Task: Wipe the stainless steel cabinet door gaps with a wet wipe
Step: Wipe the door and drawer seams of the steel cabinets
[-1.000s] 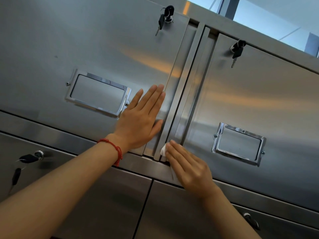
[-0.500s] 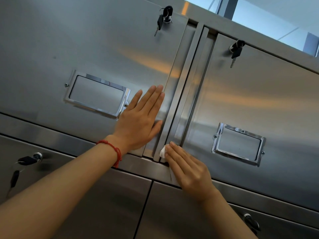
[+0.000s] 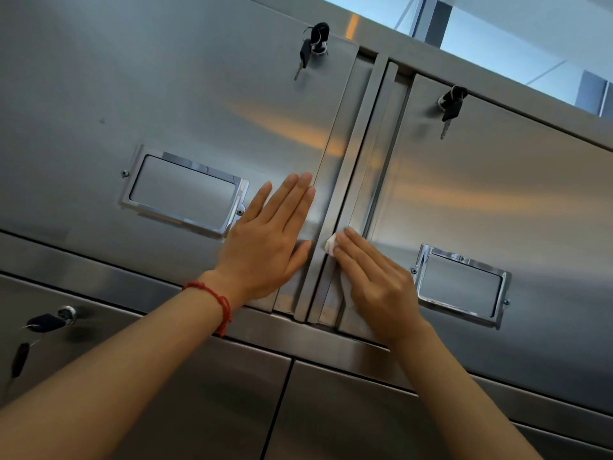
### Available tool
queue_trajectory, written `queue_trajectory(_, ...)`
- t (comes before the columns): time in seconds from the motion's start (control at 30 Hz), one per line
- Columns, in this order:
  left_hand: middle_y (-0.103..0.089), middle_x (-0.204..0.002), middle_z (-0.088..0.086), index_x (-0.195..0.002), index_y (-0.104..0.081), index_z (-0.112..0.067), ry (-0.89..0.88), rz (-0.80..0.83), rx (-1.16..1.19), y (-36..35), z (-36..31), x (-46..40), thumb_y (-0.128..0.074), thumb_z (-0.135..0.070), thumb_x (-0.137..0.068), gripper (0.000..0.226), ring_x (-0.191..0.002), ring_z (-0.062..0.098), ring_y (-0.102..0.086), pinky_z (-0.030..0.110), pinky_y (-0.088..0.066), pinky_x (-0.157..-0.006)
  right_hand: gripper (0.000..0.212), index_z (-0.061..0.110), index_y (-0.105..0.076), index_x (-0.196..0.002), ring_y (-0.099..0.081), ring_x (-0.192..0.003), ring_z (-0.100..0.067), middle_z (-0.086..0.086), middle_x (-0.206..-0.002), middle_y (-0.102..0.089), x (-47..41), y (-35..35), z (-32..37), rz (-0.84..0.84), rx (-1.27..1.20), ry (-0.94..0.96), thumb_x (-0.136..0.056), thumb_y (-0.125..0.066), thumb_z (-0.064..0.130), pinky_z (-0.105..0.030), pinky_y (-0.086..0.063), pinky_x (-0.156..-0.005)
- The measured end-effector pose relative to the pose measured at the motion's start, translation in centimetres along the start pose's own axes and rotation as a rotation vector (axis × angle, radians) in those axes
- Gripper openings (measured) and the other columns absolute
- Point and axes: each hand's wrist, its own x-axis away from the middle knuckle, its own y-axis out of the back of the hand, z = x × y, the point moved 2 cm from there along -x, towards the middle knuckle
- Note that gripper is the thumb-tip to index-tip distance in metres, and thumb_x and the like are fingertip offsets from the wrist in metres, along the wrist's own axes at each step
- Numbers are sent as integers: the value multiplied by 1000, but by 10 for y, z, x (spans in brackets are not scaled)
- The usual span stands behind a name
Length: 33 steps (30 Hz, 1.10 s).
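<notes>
Right hand [image 3: 374, 280] presses a wet wipe [image 3: 331, 244], mostly hidden beneath straight fingers, into the door gap [image 3: 351, 180]. Left hand [image 3: 265, 247] lies flat, fingers straight. No readable labels

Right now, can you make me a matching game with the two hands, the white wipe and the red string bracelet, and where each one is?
Things:
1. left hand
2. right hand
3. white wet wipe
4. red string bracelet

Places:
A. under the fingertips, at the gap between the steel doors
B. flat on the left steel door
C. around the left wrist
D. pressing the wipe into the door gap

Pairs: 1-B, 2-D, 3-A, 4-C
</notes>
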Motion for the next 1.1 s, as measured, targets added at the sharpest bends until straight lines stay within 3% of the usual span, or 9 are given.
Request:
queue_trajectory(0.23, -21, -152, 17, -144, -24, 0, -3, -1, 0, -1, 0, 0, -27, -39, -95, 64, -141, 30, -19, 46, -20, -114, 27, -10, -70, -100, -65, -102, -34, -23, -106, -68, -19, -4, -19, 6, 10, -47, -73, -76, -7, -43, -57, -81)
queue_trajectory(0.47, -23, -151, 19, -143, -26, 1, -3, -4, -7, 0, 0, 0, -28, -39, -94, 64, -140, 31, -21, 47, -24, -113, 31, -10, -68, -103, -64, -103, -35, -24, -107, -67, -17, -9, -10, 13, -3, -146, -73, -75, -7, -43, -57, -81)
queue_trajectory(1.1, -22, -152, 18, -144, -26, 1, -5, 0, -7, 0, 0, 0, -28, -39, -94, 63, -141, 31, -22, 48, -26, -113, 34, -10, -69, -101, -66, -100, -35, -24, -105, -68, -29, -5, -24, 36, 14, -126, -68, -80, -8, -44, -57, -79)
